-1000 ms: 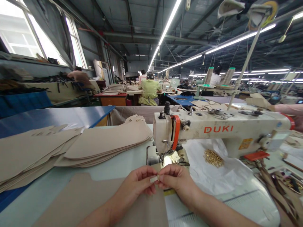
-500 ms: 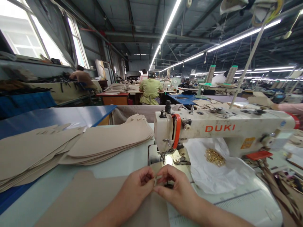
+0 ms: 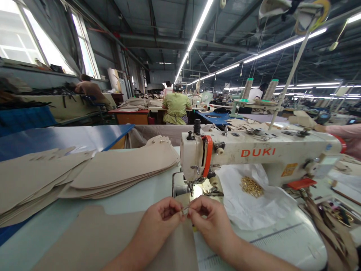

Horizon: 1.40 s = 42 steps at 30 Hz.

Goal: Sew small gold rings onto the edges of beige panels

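My left hand (image 3: 163, 219) and my right hand (image 3: 210, 222) meet just in front of the sewing machine's needle area. Their fingertips pinch a small pale metal piece (image 3: 184, 211), too small to identify and mostly hidden by my fingers. Under my left forearm lies a flat beige panel (image 3: 84, 237), probably leatherette. To the left, stacks of similar long, rounded beige panels (image 3: 121, 169) rest on the pale table (image 3: 118, 205). The white DUKI sewing machine (image 3: 254, 152) stands just beyond my hands.
Gold eyelets (image 3: 252, 187) lie in a heap on white plastic sheeting (image 3: 248, 209) right of my hands. Beige strips (image 3: 329, 237) are piled at lower right. A co-worker's arm (image 3: 345, 135) reaches in behind the machine. Other people sit at workstations farther back.
My fingers have shifted on the small piece, and less of it shows than one second ago. The whole view has moved slightly left.
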### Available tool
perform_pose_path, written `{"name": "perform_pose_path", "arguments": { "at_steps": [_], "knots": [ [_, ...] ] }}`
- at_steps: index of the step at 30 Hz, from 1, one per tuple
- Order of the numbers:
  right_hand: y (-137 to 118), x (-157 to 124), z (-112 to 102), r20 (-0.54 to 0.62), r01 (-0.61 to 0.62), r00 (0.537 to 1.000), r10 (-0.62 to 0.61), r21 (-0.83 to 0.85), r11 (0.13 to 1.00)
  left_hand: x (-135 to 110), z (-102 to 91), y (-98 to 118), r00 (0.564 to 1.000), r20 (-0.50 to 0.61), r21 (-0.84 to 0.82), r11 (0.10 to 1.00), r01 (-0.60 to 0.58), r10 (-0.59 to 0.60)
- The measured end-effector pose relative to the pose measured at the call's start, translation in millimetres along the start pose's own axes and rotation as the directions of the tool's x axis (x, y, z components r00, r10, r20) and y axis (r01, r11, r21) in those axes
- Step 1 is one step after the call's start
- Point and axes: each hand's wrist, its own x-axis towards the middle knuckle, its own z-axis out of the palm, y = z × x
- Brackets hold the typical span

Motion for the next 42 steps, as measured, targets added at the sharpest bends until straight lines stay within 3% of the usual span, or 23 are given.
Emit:
{"name": "perform_pose_path", "arguments": {
  "at_steps": [11, 18, 25, 29, 32, 35, 42],
  "knots": [
    [3.1, -2.3, 0.3, 0.014, 0.004, 1.0, -0.004, -0.009, 1.0, -0.7, 0.2, -1.7, 1.0, -0.013, -0.084, 0.996, 0.001, -0.002],
    [9.3, -1.0, 0.4, 0.112, -0.115, 0.99, 0.081, 0.347, 0.931, -8.5, -0.2, -0.8, 0.991, -0.062, 0.018, 0.993, -0.114, 0.115],
    [1.9, -0.8, -4.8, 0.153, -0.127, 0.983, 0.101, 0.166, 0.978, -7.3, -2.2, -4.1, 0.993, -0.039, 0.061, 0.992, -0.112, 0.115],
    [-0.5, -0.6, -5.8, 0.16, -0.098, 0.984, 0.078, 0.118, 0.988, -4.9, -2.9, -10.2, 0.996, 0.052, 0.051, 0.996, -0.069, 0.066],
    [0.1, -0.7, -6.4, 0.169, -0.091, 0.983, 0.072, 0.104, 0.99, -6.3, -4.0, -9.1, 0.992, 0.119, 0.145, 0.988, -0.058, 0.041],
    [0.7, -1.6, -7.3, 0.167, -0.093, 0.983, 0.08, 0.07, 0.993, -8.9, -5.0, -4.6, 0.99, 0.113, 0.261, 0.959, -0.108, 0.081],
    [2.4, -3.8, -9.9, 0.162, 0.103, 0.984, -0.076, -0.162, 0.981, -10.8, -4.8, -4.1, 0.973, 0.133, 0.453, 0.861, -0.231, 0.19]
  ]
}}
